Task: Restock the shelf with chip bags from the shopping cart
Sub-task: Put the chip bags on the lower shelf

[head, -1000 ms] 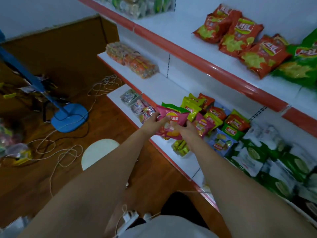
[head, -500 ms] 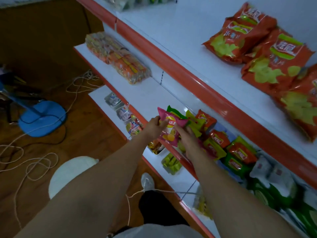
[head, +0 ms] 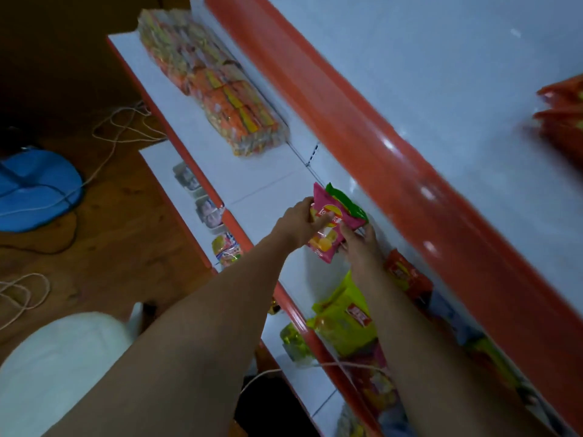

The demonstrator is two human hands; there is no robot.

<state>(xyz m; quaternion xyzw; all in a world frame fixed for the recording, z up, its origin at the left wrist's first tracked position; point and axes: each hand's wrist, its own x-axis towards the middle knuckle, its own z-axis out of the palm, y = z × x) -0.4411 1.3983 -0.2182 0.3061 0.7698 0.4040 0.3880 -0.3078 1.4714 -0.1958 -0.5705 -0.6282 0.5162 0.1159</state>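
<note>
Item: pink bag (head: 328, 230), centre frame above the middle shelf (head: 252, 181), which we pinch with left hand (head: 298, 223) and right hand (head: 359, 244), fingers curled on its sides; we judge it light, puffy, crushable, best held by edges.

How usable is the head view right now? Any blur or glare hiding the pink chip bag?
Head view: dim and tilted. The pink chip bag, held by the left hand and right hand, reads fairly sharp. Orange bags at the right edge are motion-smeared. Glare spots dot the red shelf edge.
</note>
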